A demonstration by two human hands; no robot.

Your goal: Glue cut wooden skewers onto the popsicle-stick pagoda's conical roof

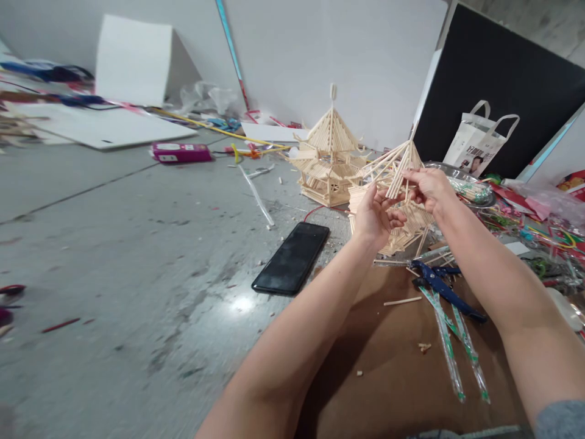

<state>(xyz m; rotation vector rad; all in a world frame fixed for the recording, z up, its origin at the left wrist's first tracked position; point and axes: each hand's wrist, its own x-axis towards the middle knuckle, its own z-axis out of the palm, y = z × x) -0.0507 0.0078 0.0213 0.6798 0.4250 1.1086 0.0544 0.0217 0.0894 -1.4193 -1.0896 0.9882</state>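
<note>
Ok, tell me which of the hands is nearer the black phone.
Left. The left hand is right of the black phone and higher in the picture; the right hand is farther right and even higher.

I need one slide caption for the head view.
Right hand holds a pointed stick frame, left hand at its edge, near a stick pagoda.

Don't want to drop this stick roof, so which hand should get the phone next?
Likely the left hand: it is nearer the phone, while the right hand pinches the stick roof and would have to reach across.
</note>
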